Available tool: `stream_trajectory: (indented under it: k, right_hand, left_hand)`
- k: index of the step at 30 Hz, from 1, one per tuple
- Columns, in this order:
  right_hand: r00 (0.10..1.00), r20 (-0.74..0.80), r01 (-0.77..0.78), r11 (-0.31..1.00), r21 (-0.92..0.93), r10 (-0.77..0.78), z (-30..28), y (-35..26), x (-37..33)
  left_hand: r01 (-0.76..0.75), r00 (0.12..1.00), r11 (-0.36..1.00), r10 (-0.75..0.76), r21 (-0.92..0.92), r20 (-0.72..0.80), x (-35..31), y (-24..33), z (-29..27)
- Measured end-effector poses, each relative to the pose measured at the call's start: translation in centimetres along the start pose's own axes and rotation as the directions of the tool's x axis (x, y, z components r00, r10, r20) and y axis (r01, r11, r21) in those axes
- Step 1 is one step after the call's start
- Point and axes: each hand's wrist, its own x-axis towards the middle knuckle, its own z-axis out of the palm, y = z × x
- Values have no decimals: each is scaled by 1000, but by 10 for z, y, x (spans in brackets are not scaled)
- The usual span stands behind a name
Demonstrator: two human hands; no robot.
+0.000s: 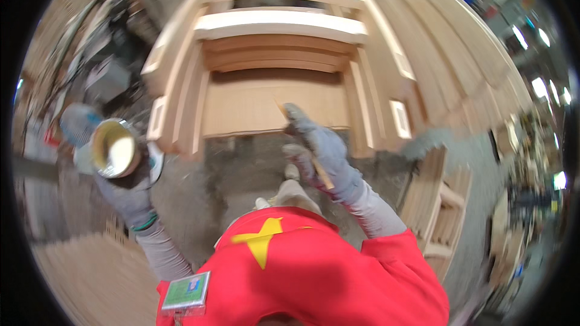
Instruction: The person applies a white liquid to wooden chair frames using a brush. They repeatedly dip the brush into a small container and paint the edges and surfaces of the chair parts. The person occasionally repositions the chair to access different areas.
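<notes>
My left hand [130,198], in a grey glove, is closed around a round tub [104,166] out to the left. Inside the tub lies a creamy white liquid [122,152]. My right hand [331,156], also gloved in grey, grips a thin wooden stick [323,173] whose pale tip points up and away. Just beyond that hand stand pale wooden frames [281,26] with crosspieces between long side rails. A flat wooden panel [266,115] shows low between the frame sides, apart from the tub. Motion blurs the stick's tip.
More long wooden parts [447,42] stand in rows at the right. A smaller wooden frame [436,205] rests on the grey floor [232,172] to the right. Stacked boards [99,271] lie at the lower left. A clear plastic container [80,124] is beside the tub.
</notes>
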Motion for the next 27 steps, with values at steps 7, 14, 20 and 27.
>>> stream_trajectory:
  k: [7, 14, 20, 27]
  right_hand:
    - [811, 369, -574, 497, 650, 454, 30, -67, 36]
    - [952, 302, -280, 516, 810, 44, 47, -108, 75]
    - [907, 399, -301, 459, 836, -132, 75, -135, 88]
    - [892, 409, -240, 566, 789, -193, 88, -145, 107]
  left_hand:
    - [226, 917, 620, -395, -751, -50, -46, 42, -31]
    - [204, 927, 731, -359, -651, -112, -59, 41, -28]
    - [206, 949, 660, -315, -723, -17, -51, 41, -31]
    - [190, 975, 617, -208, -764, 75, -49, 30, -45]
